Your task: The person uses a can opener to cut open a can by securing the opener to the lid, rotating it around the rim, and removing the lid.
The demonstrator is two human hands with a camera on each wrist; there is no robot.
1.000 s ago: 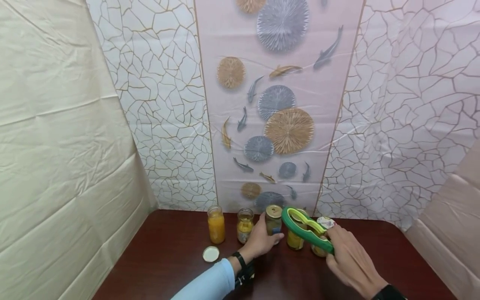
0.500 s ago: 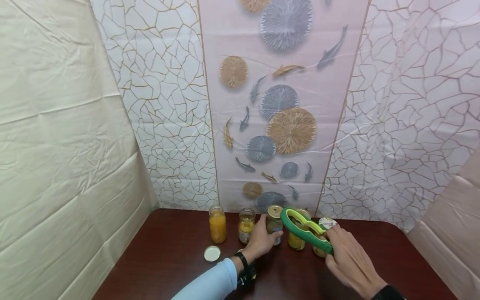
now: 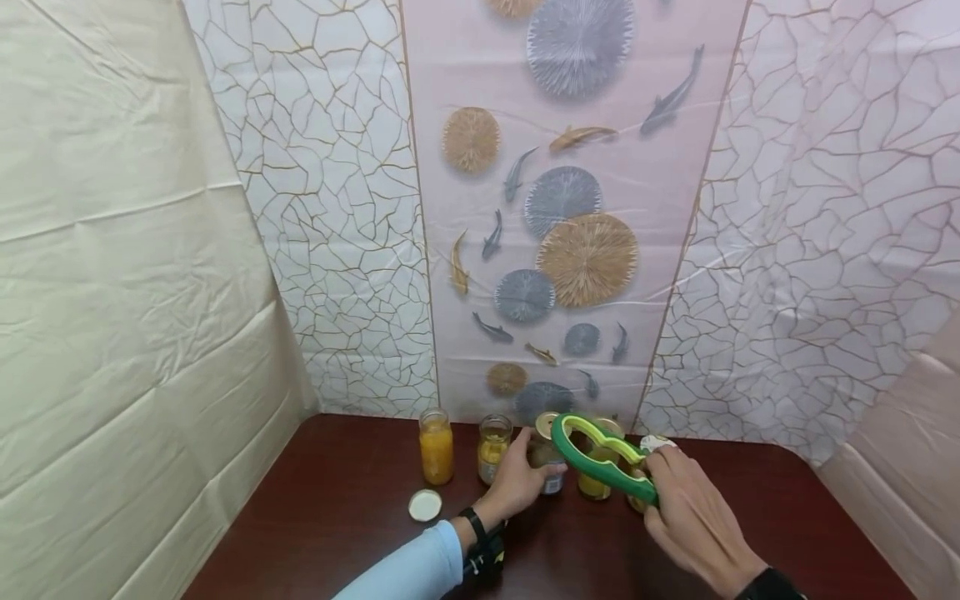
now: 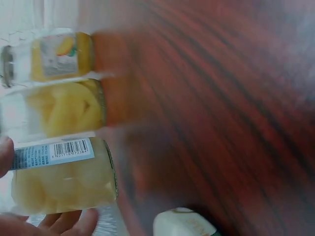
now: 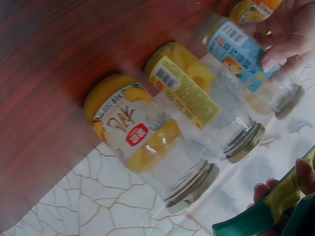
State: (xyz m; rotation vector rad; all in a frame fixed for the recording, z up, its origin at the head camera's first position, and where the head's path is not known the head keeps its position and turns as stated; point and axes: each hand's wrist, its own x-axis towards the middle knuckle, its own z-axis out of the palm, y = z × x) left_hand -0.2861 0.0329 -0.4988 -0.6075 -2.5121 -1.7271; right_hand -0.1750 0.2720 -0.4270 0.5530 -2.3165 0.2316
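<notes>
In the head view my left hand [image 3: 517, 482] grips an upright glass jar [image 3: 553, 483] with a gold lid. Its blue label and pale fruit pieces show in the left wrist view, thumb on one side and fingers on the other. My right hand [image 3: 693, 512] holds a green and lime jar opener [image 3: 609, 477] by one end. The opener's wide looped end is over the held jar, partly covering the lid [image 3: 546, 423]. Whether it touches the lid cannot be told. Right of the held jar stand a yellow-label jar [image 5: 187, 93] and a white-label jar [image 5: 140, 125], both lidded.
Left of my left hand stand a lidless jar of yellow fruit [image 3: 492, 450] and an orange-filled jar [image 3: 437, 454]. A pale lid [image 3: 425, 505] lies on the dark red table [image 3: 300, 517]. A patterned cloth [image 3: 352, 350] hangs behind.
My right hand has moved slightly left with the jar opener, whose looped end now covers part of the held jar's lid. My left hand keeps its grip on the jar.
</notes>
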